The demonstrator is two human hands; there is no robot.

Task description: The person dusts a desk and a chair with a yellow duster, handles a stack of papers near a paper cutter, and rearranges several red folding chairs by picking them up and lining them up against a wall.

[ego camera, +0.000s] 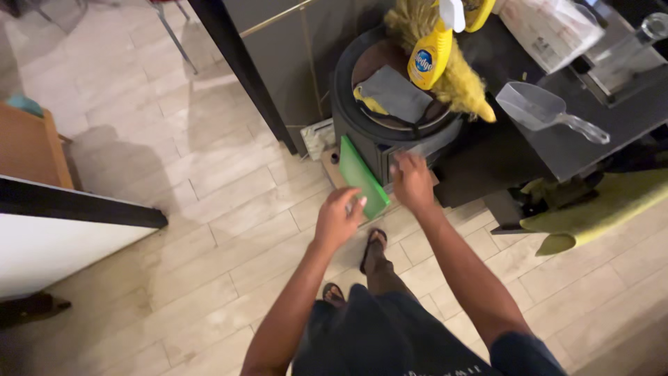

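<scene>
Left hand (339, 217) gripping lower end of green cutting board (362, 177), board on edge, long axis running up-left away from hand, right hand (412, 182) just beside, fingers spread on black bin (390, 139)

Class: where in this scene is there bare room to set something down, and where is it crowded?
Free: the floor left of the green board. Crowded: the round bin top, with cloth, spray bottle and duster.

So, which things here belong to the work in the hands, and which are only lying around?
In hand:
left hand at green board
right hand on dark round bin

Lying about:
yellow spray bottle
grey cloth
clear scoop
yellow duster
</scene>
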